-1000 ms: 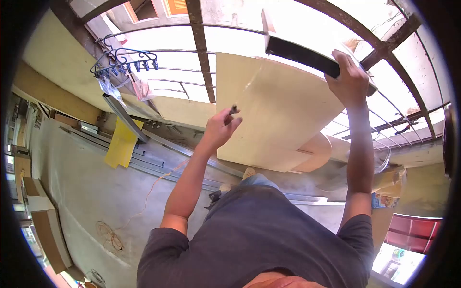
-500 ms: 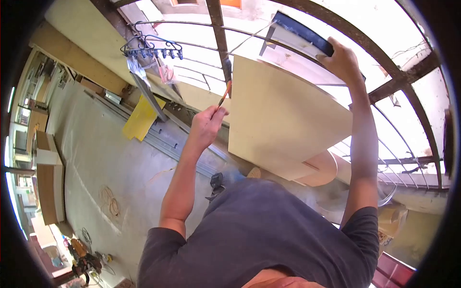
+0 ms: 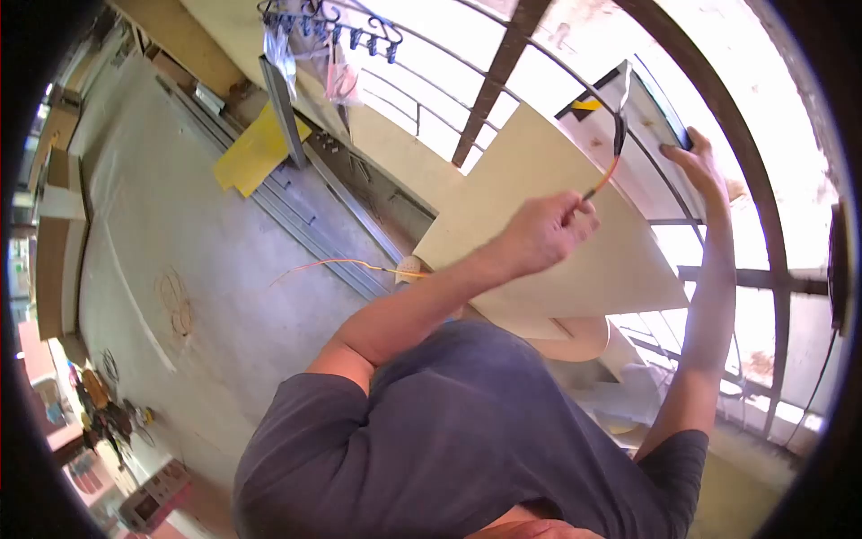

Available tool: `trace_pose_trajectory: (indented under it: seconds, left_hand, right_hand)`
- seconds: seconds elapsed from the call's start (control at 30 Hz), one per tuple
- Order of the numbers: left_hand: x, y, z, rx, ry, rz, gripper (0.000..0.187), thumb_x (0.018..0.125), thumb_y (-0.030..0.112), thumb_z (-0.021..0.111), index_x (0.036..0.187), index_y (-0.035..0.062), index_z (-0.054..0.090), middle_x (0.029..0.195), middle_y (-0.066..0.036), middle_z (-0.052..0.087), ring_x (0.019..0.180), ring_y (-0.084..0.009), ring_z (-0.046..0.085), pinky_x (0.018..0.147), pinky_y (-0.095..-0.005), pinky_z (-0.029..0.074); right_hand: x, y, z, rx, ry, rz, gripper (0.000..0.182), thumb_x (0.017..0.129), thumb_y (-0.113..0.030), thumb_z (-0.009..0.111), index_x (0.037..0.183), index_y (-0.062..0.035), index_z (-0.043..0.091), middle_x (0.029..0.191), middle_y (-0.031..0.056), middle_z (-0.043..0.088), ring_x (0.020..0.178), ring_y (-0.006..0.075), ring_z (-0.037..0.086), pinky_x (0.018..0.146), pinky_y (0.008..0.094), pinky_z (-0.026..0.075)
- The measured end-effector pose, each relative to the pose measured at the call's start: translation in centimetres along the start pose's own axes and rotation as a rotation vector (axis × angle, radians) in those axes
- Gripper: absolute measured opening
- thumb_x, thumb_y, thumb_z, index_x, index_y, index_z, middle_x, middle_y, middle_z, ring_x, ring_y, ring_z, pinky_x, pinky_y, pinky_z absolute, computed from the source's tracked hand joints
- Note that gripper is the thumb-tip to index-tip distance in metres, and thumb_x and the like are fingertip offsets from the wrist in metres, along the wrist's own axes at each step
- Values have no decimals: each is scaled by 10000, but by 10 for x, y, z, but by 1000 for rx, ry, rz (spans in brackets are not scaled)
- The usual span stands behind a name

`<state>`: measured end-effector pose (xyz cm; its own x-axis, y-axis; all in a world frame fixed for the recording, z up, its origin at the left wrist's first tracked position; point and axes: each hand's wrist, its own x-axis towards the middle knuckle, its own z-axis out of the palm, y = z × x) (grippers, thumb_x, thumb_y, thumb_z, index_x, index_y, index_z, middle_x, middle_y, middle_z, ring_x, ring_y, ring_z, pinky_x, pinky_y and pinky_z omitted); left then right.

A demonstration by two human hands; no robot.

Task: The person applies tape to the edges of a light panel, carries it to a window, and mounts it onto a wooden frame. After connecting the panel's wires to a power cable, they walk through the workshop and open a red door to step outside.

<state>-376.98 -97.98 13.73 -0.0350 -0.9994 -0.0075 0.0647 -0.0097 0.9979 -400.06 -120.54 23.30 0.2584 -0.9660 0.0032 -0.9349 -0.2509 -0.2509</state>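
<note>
My left hand (image 3: 549,235) is closed round a thin orange and black cable (image 3: 608,172), whose upper end runs to the near side of a dark-edged flat panel (image 3: 633,117). The cable's loose tail, orange and yellow, trails below my left forearm over the floor. At the upper right my right hand (image 3: 699,171) grips the dark edge of the panel, thumb on one side. Between my arms stands a large cream board (image 3: 548,211), just below the panel.
Metal bars (image 3: 503,81) of a window grille cross behind the panel. A black hook rack (image 3: 332,27) hangs at the upper left. On the floor lie a yellow sheet (image 3: 260,153), metal channels (image 3: 305,225) and a coiled wire (image 3: 173,301).
My left hand has moved right, across the cream board, with the cable. My right hand and the panel have shifted right and tilted more steeply. The whole view has turned.
</note>
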Motion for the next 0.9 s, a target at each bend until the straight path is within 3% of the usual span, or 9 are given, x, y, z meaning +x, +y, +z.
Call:
trace_pose_trajectory:
  seconds: [0.1,0.23,0.27,0.4,0.47,0.63,0.7,0.8,0.9]
  left_hand:
    - [-1,-36,-9,-30,17,61,287,916,243,657,1054,-5,620,674,10,513,608,-77,483,576,-263,441]
    - [-12,-80,-72,89,-44,-66,350,878,282,664,1086,4,617,705,-63,582,627,-159,555,615,-320,475]
    - [-18,-95,-91,163,-82,-136,368,864,310,667,1063,3,626,735,-106,638,648,-217,614,641,-357,495]
    - [-65,-167,-161,454,-119,-241,303,869,297,658,1021,35,675,784,-134,654,668,-223,624,635,-340,500]
    - [-95,-177,-187,379,-156,-373,279,880,289,659,965,25,686,766,-141,650,685,-231,634,639,-338,499]
    - [-105,-75,-193,222,-236,-245,189,900,212,662,875,25,672,735,-138,636,692,-233,644,632,-345,496]
    - [-87,-36,-190,102,-250,-62,201,906,210,649,905,11,628,714,-156,596,638,-327,589,583,-385,459]
    - [-44,15,-181,102,-164,-3,216,922,197,625,988,-5,584,706,-178,573,627,-347,577,564,-403,446]
    - [4,66,-181,201,-189,-79,273,942,228,607,1101,6,592,746,-154,606,639,-263,604,614,-348,473]
  right_hand:
    - [22,-6,11,-45,6,0,465,676,-338,784,952,6,635,788,114,618,689,203,544,647,363,413]
    - [66,17,24,-248,-60,27,745,684,-306,777,1296,45,536,1206,264,607,1091,351,604,994,412,434]
    - [67,7,22,-249,-111,85,871,686,-291,771,1405,51,419,1371,294,488,1265,386,501,1128,424,318]
    - [89,12,25,-228,-288,138,858,672,-232,783,1390,72,425,1336,293,520,1223,358,545,1061,410,404]
    - [97,50,38,-240,-95,-6,750,692,-211,764,1328,79,492,1214,276,600,1122,330,604,972,382,460]
    - [101,50,45,-256,-190,42,673,721,-242,751,1273,73,529,1114,253,629,1015,320,624,914,378,469]
    - [98,40,49,-283,-247,39,656,720,-280,757,1240,64,551,1099,237,626,979,314,621,883,378,470]
    - [91,19,63,-242,-249,169,582,690,-326,773,1114,44,627,1032,221,633,966,290,596,827,393,464]
    - [88,15,78,-316,-317,184,401,743,-275,732,1002,12,625,866,132,621,807,233,569,690,377,455]
